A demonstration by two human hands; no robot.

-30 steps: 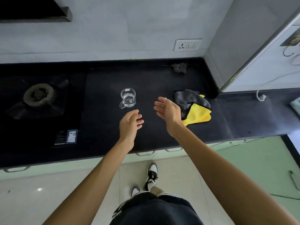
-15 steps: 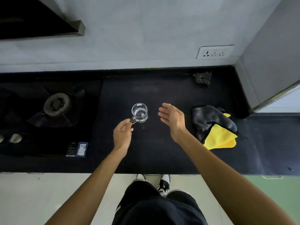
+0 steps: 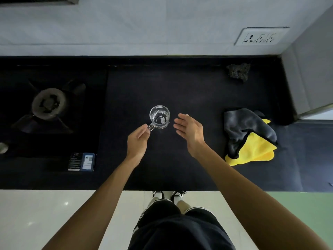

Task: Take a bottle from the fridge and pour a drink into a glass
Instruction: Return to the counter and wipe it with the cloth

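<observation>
Your left hand (image 3: pixel 137 141) has its thumb and forefinger curled onto the handle (image 3: pixel 151 126) of the glass (image 3: pixel 159 116), a light pinch rather than a full grip, while your right hand (image 3: pixel 190 130) is spread wide and holds nothing, palm turned toward the glass and just beside it without touching. The glass stands upright and looks empty, about midway along the dark surface (image 3: pixel 180 91), well apart from both the front and back edges. No bottle is in view, so by my reading the fetching from the fridge is not yet done. The main risk is that thin pinch: lift or drag the glass by the handle tip alone and it could swing, tip or slip out, and clear glass on a hard surface will chip or break. If you move it, watch the stove burner (image 3: pixel 47 103) toward the left edge, whose raised supports would leave it standing unevenly, and the grey and yellow cloth (image 3: pixel 248 138) toward the right edge, too soft to carry it steadily. The dark surface also hides the clear rim, so a later pour could miss. Leave the glass clear of the front edge before turning away.
</observation>
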